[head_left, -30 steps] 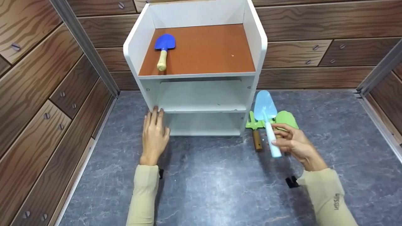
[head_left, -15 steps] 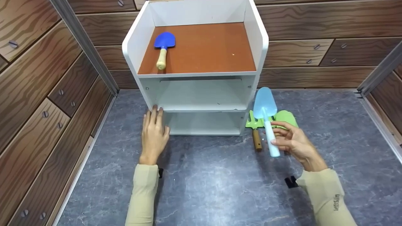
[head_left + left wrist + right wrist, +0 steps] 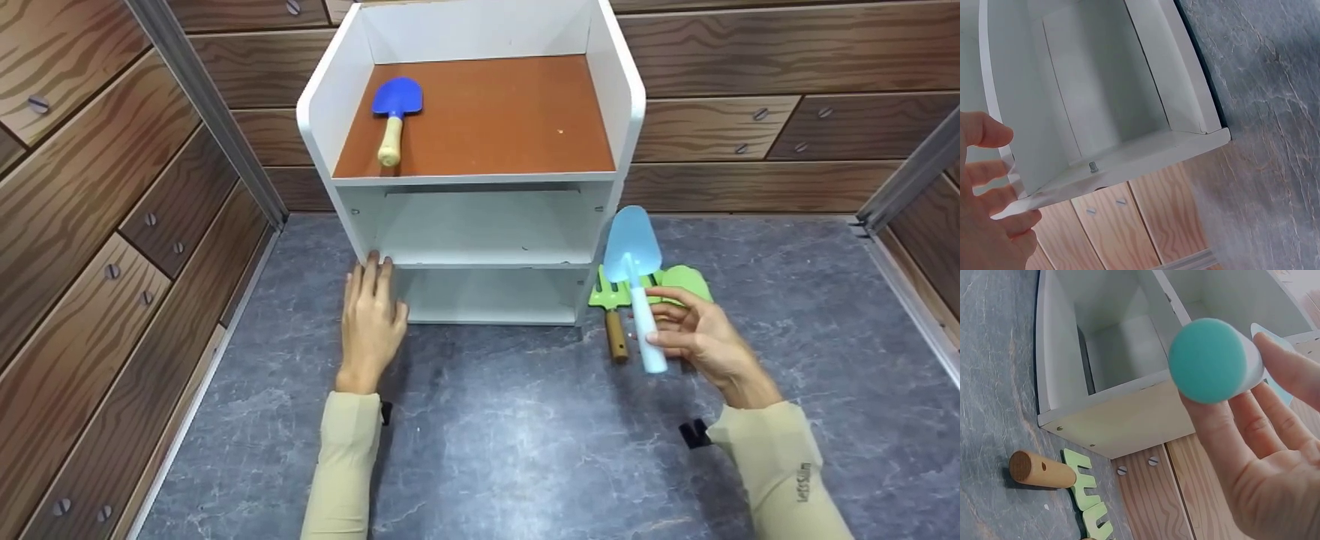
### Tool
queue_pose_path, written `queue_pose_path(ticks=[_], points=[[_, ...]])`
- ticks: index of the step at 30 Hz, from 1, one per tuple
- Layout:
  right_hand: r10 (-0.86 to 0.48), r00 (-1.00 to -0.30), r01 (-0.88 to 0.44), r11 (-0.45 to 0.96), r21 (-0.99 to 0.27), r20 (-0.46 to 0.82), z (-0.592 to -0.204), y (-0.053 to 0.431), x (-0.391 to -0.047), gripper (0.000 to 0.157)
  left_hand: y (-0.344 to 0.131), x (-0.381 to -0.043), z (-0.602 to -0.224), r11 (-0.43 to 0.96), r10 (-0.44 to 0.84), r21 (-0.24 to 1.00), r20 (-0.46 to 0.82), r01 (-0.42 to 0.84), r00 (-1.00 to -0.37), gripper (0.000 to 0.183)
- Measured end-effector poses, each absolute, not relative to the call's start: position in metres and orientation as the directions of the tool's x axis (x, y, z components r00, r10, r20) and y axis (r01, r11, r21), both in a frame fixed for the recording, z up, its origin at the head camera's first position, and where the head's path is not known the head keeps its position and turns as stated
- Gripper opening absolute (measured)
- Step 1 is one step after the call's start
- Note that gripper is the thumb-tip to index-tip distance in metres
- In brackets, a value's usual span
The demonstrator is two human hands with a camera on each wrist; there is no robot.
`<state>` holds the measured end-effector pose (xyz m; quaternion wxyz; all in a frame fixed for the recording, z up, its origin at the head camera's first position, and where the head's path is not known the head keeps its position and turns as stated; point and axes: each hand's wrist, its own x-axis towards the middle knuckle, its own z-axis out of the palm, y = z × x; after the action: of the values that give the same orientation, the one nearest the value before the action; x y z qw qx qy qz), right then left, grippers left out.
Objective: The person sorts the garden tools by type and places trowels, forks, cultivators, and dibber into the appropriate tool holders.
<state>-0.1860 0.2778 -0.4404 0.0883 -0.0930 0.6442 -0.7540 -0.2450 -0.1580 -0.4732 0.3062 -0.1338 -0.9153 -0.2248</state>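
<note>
In the head view, my right hand point(image 3: 701, 341) pinches a light blue garden trowel point(image 3: 643, 322) by its handle, blade pointing away from me. The round handle end, a teal disc, faces the right wrist camera. My left hand point(image 3: 371, 322) rests its fingers on the left front edge of a white shelf unit point(image 3: 472, 180), at the middle shelf's height. A blue trowel point(image 3: 391, 127) with a pale wooden handle lies on the brown top. On the floor beneath the held trowel lie a green hand fork point(image 3: 611, 307) and another green tool point(image 3: 686, 281), partly hidden by my fingers.
The unit has two open compartments below its top, which is bordered by raised side panels. Wood-patterned walls point(image 3: 750, 52) enclose the back and sides. Grey marbled floor point(image 3: 502, 435) stretches in front of the unit. In the right wrist view, the fork's wooden handle point(image 3: 1044, 469) lies near the unit's base.
The light blue trowel has tipped slightly, its blade shifting a little upward in the head view. Otherwise only a small shift of the head view shows; my left hand stays on the edge.
</note>
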Motion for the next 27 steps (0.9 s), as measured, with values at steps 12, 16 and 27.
queue_pose_path(ticks=[12,16,27], points=[[-0.274,-0.958,-0.051,-0.123,-0.991,0.083,-0.4348,0.2744,-0.1893,0.058,-0.1580,-0.2441,-0.4724,0.865,0.114,0.317,0.631,0.389,-0.768,0.060],[-0.274,-0.958,-0.055,-0.117,-0.992,0.085,-0.4347,0.2742,-0.1892,0.058,-0.1575,-0.2451,-0.4721,0.865,0.118,0.313,0.633,0.392,-0.765,0.061],[-0.233,-0.970,-0.052,-0.069,-0.996,0.067,-0.4343,0.2715,-0.1886,0.058,-0.1586,-0.2452,-0.4749,0.865,0.118,0.316,0.629,0.391,-0.769,0.062]])
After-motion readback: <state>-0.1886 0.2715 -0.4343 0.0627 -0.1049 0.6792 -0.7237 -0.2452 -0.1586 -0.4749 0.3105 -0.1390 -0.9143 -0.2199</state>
